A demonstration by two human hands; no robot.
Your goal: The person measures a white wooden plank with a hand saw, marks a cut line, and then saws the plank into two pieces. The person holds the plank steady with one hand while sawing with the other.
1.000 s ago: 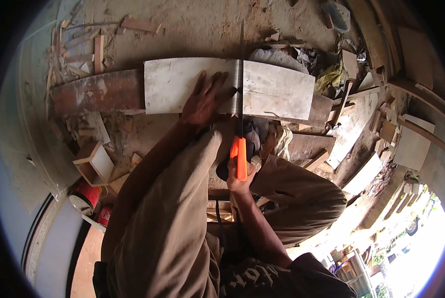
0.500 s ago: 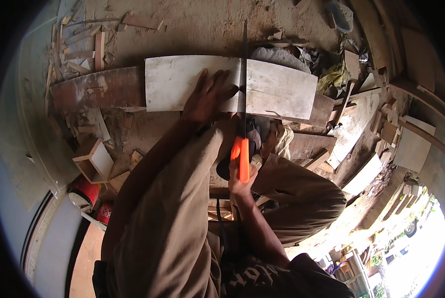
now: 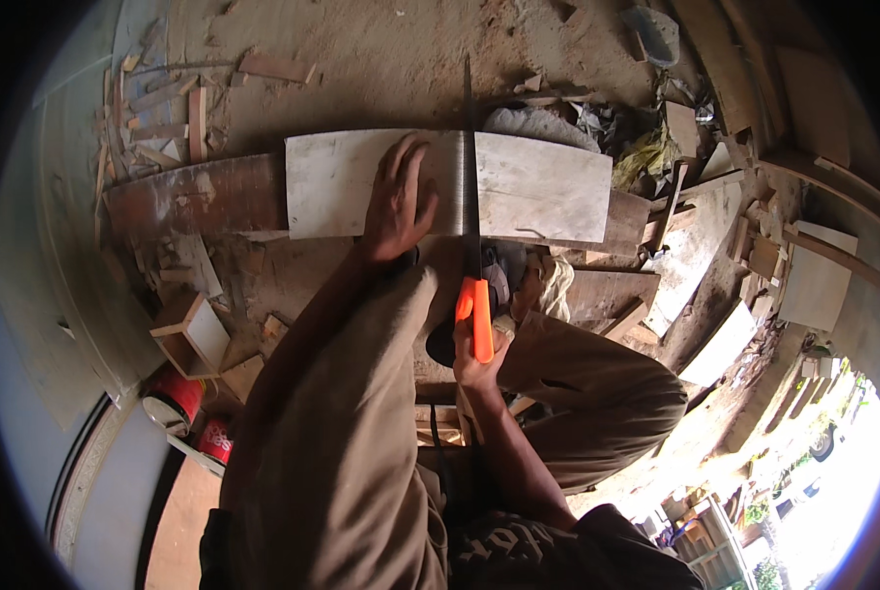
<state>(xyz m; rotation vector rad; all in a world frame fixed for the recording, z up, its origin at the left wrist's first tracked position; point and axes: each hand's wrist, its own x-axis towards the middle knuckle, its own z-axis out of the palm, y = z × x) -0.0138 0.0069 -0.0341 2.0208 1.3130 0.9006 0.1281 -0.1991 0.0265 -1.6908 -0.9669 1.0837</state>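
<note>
A whitish wooden board (image 3: 548, 187) lies crosswise in front of me on top of a longer dark brown plank (image 3: 199, 195). My right hand (image 3: 481, 359) is wrapped round the orange handle of a handsaw (image 3: 472, 211). The saw's blade points away from me and lies across the white board, right of its middle. My left hand (image 3: 398, 202) rests on the board just left of the blade, its fingers stretched out and the thumb apart. Whether the teeth have cut into the wood is hard to make out.
Wood offcuts (image 3: 170, 93) are scattered at the far left. A small wooden box (image 3: 192, 334) and red cans (image 3: 176, 398) stand at the left. Crumpled plastic (image 3: 651, 152) and loose boards (image 3: 819, 275) lie to the right. My bent legs (image 3: 342, 423) flank the saw handle.
My left hand has shifted slightly left, its fingers moving away from the blade and turning to point more straight ahead. The blade's tip has come a little nearer and left; the view has shifted slightly.
</note>
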